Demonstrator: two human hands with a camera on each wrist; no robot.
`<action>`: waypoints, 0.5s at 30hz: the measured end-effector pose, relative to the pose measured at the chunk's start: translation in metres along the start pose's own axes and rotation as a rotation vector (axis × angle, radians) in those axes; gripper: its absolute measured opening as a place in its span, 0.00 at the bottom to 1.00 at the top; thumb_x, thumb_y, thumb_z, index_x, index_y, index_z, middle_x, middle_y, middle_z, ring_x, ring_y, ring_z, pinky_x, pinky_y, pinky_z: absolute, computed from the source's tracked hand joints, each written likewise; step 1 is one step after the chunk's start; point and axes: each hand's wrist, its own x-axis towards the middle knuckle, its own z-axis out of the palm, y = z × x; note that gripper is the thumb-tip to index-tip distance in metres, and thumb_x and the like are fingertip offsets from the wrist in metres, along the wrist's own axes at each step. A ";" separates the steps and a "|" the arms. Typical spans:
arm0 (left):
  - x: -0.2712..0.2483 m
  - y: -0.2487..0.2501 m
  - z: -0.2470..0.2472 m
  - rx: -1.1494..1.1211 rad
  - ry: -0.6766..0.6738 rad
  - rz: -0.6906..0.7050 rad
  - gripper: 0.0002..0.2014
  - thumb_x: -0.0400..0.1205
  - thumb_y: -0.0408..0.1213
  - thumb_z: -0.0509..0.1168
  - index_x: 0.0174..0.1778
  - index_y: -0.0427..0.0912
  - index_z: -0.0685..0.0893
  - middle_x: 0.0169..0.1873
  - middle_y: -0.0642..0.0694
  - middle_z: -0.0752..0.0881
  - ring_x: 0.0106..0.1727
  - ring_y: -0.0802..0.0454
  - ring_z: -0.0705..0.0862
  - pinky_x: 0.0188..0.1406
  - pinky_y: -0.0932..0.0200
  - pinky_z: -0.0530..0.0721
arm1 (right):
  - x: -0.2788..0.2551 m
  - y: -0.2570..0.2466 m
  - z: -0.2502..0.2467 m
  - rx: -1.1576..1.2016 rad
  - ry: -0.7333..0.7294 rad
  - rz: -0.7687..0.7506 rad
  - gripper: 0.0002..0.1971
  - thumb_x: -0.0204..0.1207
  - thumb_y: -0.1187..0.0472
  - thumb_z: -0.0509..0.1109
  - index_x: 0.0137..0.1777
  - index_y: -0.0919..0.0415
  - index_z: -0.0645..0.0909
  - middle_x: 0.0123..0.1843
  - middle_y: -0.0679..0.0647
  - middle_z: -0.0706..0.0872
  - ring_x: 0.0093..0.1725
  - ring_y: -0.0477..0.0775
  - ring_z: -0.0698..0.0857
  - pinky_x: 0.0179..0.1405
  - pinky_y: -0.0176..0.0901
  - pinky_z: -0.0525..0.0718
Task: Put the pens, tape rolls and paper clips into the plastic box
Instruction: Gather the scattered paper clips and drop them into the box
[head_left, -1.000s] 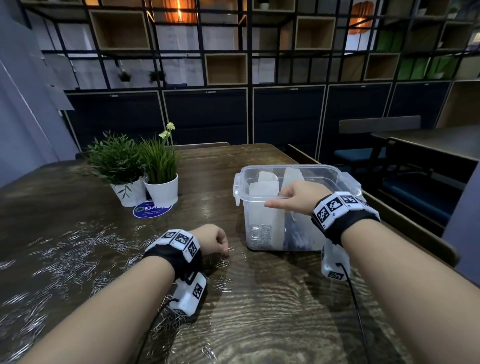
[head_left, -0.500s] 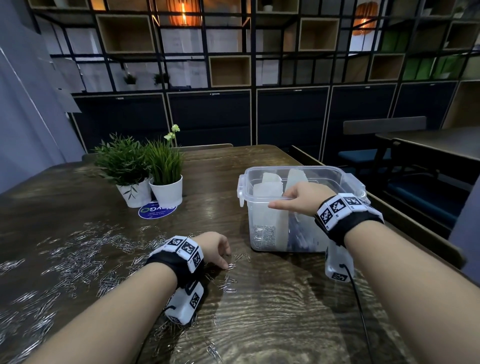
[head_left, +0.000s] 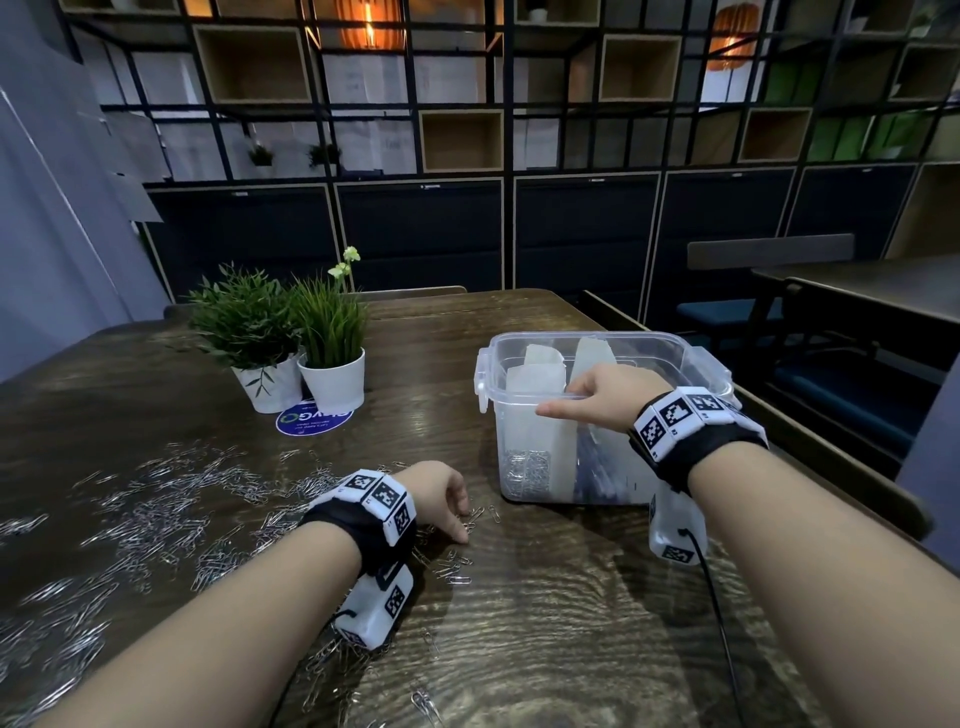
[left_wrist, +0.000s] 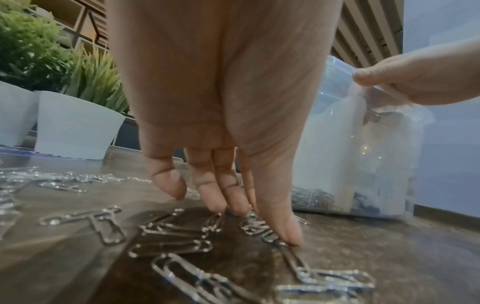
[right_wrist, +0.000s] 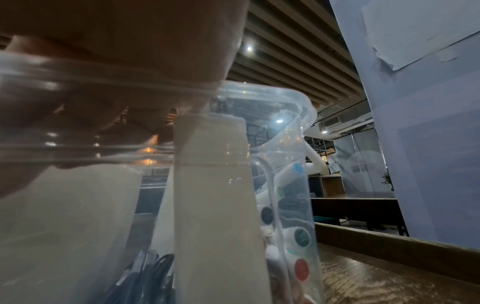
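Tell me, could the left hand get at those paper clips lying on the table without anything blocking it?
Probably yes. The left hand already has its fingertips down among the paper clips on the table, with nothing between them. The plastic box stands off to its right, held at the rim by the right hand.

head: high, facing forward-down | wrists: low, close | shared: plastic box (head_left: 613, 364)
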 end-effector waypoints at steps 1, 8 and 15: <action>0.001 0.002 0.001 0.011 -0.002 0.013 0.12 0.69 0.42 0.80 0.44 0.47 0.85 0.33 0.57 0.83 0.40 0.59 0.81 0.48 0.64 0.78 | 0.000 0.000 0.000 0.001 0.001 0.000 0.33 0.70 0.24 0.62 0.53 0.52 0.89 0.44 0.44 0.91 0.48 0.47 0.87 0.46 0.42 0.82; 0.001 0.012 0.001 0.164 -0.042 0.048 0.03 0.78 0.38 0.71 0.45 0.44 0.88 0.32 0.56 0.82 0.41 0.58 0.80 0.46 0.64 0.76 | -0.001 0.000 0.000 -0.003 0.004 0.001 0.35 0.70 0.24 0.61 0.56 0.53 0.89 0.48 0.46 0.91 0.51 0.49 0.87 0.48 0.43 0.82; 0.000 0.011 0.003 0.180 -0.010 0.080 0.07 0.78 0.38 0.71 0.50 0.42 0.88 0.34 0.56 0.82 0.44 0.58 0.80 0.49 0.65 0.76 | 0.001 0.002 0.001 -0.027 0.002 0.002 0.38 0.68 0.22 0.60 0.57 0.55 0.88 0.52 0.49 0.91 0.53 0.51 0.88 0.54 0.46 0.84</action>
